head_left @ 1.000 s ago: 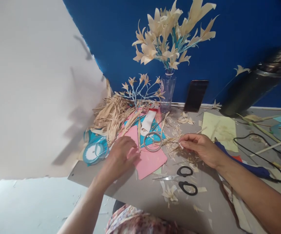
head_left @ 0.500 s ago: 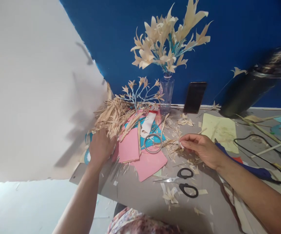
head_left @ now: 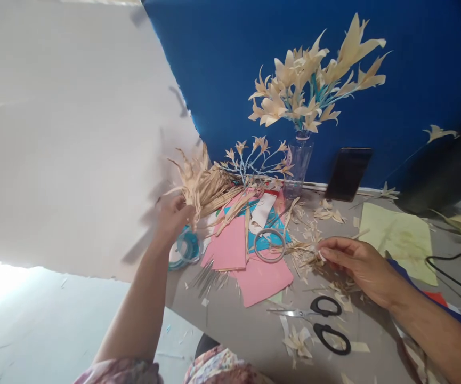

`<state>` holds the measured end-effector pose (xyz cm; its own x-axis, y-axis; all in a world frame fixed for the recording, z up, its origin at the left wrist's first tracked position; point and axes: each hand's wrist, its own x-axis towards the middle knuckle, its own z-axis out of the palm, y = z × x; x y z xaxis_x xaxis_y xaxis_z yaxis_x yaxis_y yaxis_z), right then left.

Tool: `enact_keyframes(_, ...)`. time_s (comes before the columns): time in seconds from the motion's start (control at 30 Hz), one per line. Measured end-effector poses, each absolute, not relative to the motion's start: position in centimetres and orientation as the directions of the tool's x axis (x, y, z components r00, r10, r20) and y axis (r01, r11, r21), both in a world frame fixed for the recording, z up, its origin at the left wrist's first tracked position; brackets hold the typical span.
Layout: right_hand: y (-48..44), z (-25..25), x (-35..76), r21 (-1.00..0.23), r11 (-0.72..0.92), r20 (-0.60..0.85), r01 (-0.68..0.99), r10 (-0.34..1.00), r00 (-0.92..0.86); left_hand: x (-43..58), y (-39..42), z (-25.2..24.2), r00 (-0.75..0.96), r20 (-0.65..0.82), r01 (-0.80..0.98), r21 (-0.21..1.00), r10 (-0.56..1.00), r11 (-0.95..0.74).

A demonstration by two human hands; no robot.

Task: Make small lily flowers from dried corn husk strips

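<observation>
My left hand [head_left: 171,217] is closed around a bundle of dried husk strips [head_left: 191,184], lifted with its frayed ends up, at the left of the table. Behind it lies a pile of dried husks [head_left: 216,184]. A blue roll of tape [head_left: 188,246] lies just below that hand. My right hand [head_left: 358,264] pinches a small white piece [head_left: 318,249] between thumb and fingertips; its kind is too small to tell. Husk scraps [head_left: 304,250] lie beside these fingers. Black-handled scissors [head_left: 326,317] rest below the right hand, near a loose husk flower [head_left: 299,344].
Pink paper sheets [head_left: 266,282], a grey tape ring [head_left: 269,260] and thin wires [head_left: 208,277] lie between the hands. Behind stand a clear bottle [head_left: 299,165] of husk flowers [head_left: 294,90], a phone [head_left: 349,173] and a dark flask [head_left: 446,176]. Yellow-green paper [head_left: 398,240] lies right.
My left hand has risen from the husk pile, bringing up a bundle of husk strips and uncovering the blue tape. The right hand keeps its pinch. The view has shifted left.
</observation>
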<state>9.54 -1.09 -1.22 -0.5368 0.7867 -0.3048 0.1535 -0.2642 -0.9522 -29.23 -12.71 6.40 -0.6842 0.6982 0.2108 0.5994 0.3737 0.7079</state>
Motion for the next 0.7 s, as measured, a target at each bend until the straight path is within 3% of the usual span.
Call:
enact_keyframes(0.07,-1.1,-1.2,9.6,-0.952,-0.262,-0.305,0.156,0.784,-0.541,-29.8,-12.8,7.6,-0.719,0.215,0.534,0.780,0.661,0.327)
enact_keyframes(0.13,-1.1,-1.2,9.6,-0.953,-0.253,-0.302,0.164,0.784,-0.543,-30.4,-12.8,8.9,-0.737,0.281,0.570,0.747,0.615,0.343)
enact_keyframes(0.27,-1.1,-1.3,9.6,-0.952,-0.252,-0.307,0.175,0.789,-0.532,-31.2,-11.9,11.2,-0.646,0.492,0.762,0.465,0.583,0.451)
enact_keyframes(0.37,-1.2,-1.3,9.5,-0.951,-0.253,-0.308,0.176,0.800,-0.515,-31.6,-10.4,12.2,-0.542,0.547,0.837,0.282,0.638,0.469)
enact_keyframes(0.5,-1.3,-1.0,9.4,-0.947,-0.257,-0.321,0.194,0.806,-0.498,-32.6,-7.7,12.3,-0.470,0.527,0.863,0.104,0.708,0.495)
enact_keyframes(0.6,-1.3,-1.0,9.4,-0.943,-0.274,-0.334,0.192,0.797,-0.503,-33.3,-6.5,11.7,-0.478,0.427,0.841,-0.030,0.767,0.541)
enact_keyframes(0.7,-1.3,-1.1,9.5,-0.946,-0.268,-0.324,0.183,0.783,-0.531,-32.2,-7.0,10.6,-0.507,0.338,0.825,-0.075,0.792,0.560)
